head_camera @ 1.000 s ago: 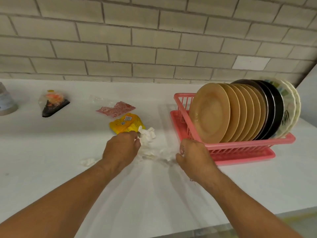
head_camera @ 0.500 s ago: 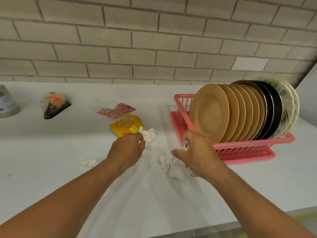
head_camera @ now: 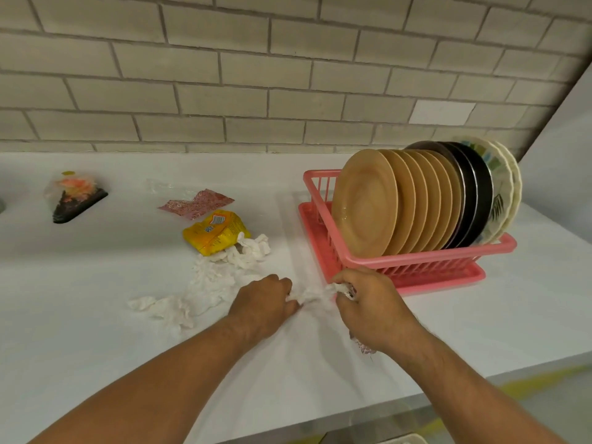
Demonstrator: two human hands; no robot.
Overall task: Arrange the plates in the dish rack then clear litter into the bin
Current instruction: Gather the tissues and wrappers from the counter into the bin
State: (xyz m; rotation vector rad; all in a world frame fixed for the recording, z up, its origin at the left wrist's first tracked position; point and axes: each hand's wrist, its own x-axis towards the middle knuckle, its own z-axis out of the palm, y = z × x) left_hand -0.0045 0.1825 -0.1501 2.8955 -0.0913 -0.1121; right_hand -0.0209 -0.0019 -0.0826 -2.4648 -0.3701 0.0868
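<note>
Fingers, left hand (head_camera: 262,299): curled down, thumb and fingertips pinching one end of a twisted white tissue strand (head_camera: 312,296). Fingers, right hand (head_camera: 368,302): curled round the other end, wadded together with a scrap of dotted clear wrapper (head_camera: 363,347) (it shows above my knuckles and again under my wrist). Both of my hands are low over the counter, just in front of the rack's near corner, with the strand stretched between them.

Surface: smooth white countertop (head_camera: 96,331), running wall to wall, with its front edge at lower right.

Rack: pink slatted plastic dish rack (head_camera: 416,259) on a matching tray, right of my hands.

Plates: all standing on edge in the rack, packed face to back. A row of round tan plates (head_camera: 365,203) is nearest, then dark plates (head_camera: 477,187), then cream plates with a leaf print (head_camera: 503,193) at the far end.

Litter, all on the counter to my left:
- torn white tissue scraps (head_camera: 208,283), strewn
- crumpled yellow foil packet (head_camera: 214,232), touching the scraps
- flat red-patterned clear wrapper (head_camera: 195,203), just behind the packet
- clear wedge-shaped pack with a black base (head_camera: 75,200), well apart, far left

Room: grey-beige brick-tile wall (head_camera: 256,91) behind the counter, with one white tile (head_camera: 442,112) above the rack. A plain pale side wall (head_camera: 563,161) closes the right end.
</note>
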